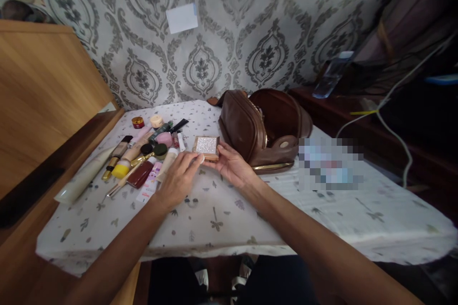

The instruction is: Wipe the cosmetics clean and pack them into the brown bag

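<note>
A square compact (206, 146) with a glittery silver lid and a gold rim is between my two hands, above the cloth. My right hand (234, 164) grips its right side and lower corner, fingers partly beneath it. The fingers of my left hand (181, 174) are pressed together at its front left edge, with something small and white at the fingertips. Just behind my right hand stands a brown leather bag (243, 128), its top unzipped and gaping. To the left of my left hand lie several cosmetics, among them a dark red tube (142, 173) and a yellow-capped bottle (121, 169).
A patterned white cloth (214, 219) covers the surface. At the far left lies a long pale tube (84, 176). A wooden panel (46, 90) rises on the left. On the right are a blurred-out item (331, 164), a clear bottle (331, 76) and a white cable (395, 136).
</note>
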Demonstrator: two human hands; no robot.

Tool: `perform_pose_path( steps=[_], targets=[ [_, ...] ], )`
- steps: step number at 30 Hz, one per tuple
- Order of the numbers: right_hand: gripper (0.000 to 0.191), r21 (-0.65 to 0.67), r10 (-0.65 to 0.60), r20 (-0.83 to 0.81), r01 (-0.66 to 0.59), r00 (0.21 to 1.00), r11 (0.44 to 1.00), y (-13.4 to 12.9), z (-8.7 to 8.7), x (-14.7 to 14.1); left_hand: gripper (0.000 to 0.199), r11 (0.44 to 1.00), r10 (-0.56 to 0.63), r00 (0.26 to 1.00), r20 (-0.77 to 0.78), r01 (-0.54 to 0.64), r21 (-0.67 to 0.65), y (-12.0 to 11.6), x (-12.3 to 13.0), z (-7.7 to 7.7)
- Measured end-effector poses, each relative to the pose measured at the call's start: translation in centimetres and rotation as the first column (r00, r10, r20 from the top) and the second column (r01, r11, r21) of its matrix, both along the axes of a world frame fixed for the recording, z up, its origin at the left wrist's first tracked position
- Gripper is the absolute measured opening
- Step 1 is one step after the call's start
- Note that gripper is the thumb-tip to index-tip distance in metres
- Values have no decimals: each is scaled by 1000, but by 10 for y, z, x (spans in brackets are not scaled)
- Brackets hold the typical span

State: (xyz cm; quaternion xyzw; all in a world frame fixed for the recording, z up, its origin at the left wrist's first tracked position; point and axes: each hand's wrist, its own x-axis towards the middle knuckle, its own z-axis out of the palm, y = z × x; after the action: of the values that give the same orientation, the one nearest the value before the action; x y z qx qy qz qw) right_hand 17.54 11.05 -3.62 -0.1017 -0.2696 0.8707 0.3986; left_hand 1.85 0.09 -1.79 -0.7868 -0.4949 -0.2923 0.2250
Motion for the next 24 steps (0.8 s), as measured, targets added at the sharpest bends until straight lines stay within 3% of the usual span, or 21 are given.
perform_pose_path(
  steps=[4,9,12,19,24],
  targets=[
    [25,-17,-5,11,5,1000,1000,-5,3,-3,41,1000,-5,998,-63,5,-6,0,9,-3],
    [9,-69,26,36,-23,999,997,-13,8,-5,39,1000,-4,992,-124,4,-1,1,15,-6],
    [11,-70,46,85,-40,995,997,-18,12,-6,37,1000,-11,990,-141,12,6,1,16,-5],
    [38,97,75,192,-95,979,991,-31,15,-10,39,1000,14,997,-79,-16,-22,2,16,-5],
    [41,197,66,231,-113,971,974,-34,15,-10,41,999,29,999,46,-29,13,5,14,1]
  ],
)
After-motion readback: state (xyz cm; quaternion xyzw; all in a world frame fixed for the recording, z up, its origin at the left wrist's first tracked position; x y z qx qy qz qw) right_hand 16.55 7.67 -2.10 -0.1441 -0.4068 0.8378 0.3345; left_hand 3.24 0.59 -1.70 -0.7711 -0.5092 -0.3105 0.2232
